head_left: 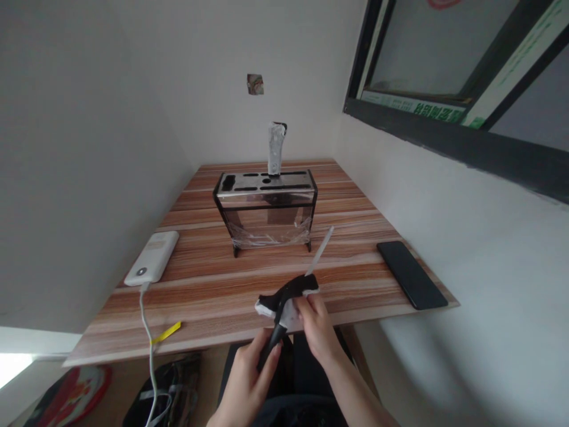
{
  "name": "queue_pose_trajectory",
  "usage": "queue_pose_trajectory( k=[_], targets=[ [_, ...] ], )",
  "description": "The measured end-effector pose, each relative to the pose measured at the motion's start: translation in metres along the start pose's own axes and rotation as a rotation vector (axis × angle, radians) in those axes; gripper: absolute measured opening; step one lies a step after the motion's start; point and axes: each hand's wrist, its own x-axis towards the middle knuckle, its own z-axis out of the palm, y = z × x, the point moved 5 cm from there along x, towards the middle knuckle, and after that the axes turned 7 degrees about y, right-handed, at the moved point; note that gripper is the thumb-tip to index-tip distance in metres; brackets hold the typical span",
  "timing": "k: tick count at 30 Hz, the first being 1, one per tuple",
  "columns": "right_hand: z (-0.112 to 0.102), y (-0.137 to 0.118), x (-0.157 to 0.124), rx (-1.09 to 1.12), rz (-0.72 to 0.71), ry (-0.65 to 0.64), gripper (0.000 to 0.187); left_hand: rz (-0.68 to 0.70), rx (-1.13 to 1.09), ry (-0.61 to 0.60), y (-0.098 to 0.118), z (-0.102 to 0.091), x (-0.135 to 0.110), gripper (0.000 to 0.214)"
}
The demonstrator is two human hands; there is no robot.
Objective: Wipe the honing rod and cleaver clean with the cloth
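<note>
My left hand (248, 375) is closed round the dark handle of a black-handled tool (276, 339), whose exact kind I cannot make out. Its top end spreads into a wide black piece with white edges, just above the table's front edge. My right hand (317, 326) pinches white material (290, 313), perhaps a wrapping, on the underside of that piece. From behind the piece's right end a thin translucent white stick (320, 250) slants up to the right; where it joins is hidden. Beyond my hands stands a knife rack (267, 197) with a metal top, black frame and clear film round its lower part.
A white-wrapped upright piece (275, 148) rises from the rack's top. On the striped wooden table (200, 308) lie a white power bank (153, 258) with a cable, a yellow strip (166, 332) at the front left, and a black phone (411, 274) at right. Walls flank both sides.
</note>
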Motion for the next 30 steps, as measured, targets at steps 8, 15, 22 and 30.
queue_pose_trajectory(
  k=[8, 15, 22, 30],
  targets=[
    [-0.011, -0.055, 0.027, 0.298, -0.048, -0.079, 0.019, -0.003, -0.001, -0.071, 0.002, -0.005, -0.008, 0.031],
    [-0.042, -0.073, 0.053, 0.345, -0.157, 0.102, 0.028, 0.002, 0.028, 0.017, -0.004, -0.007, -0.023, 0.036],
    [-0.034, -0.062, 0.049, 0.434, -0.111, 0.086, 0.014, 0.004, 0.033, 0.033, -0.005, -0.006, -0.022, 0.036],
    [-0.004, -0.043, 0.011, 0.273, -0.017, -0.08, 0.02, -0.038, -0.013, 0.022, -0.008, -0.007, -0.015, 0.034]
  ],
)
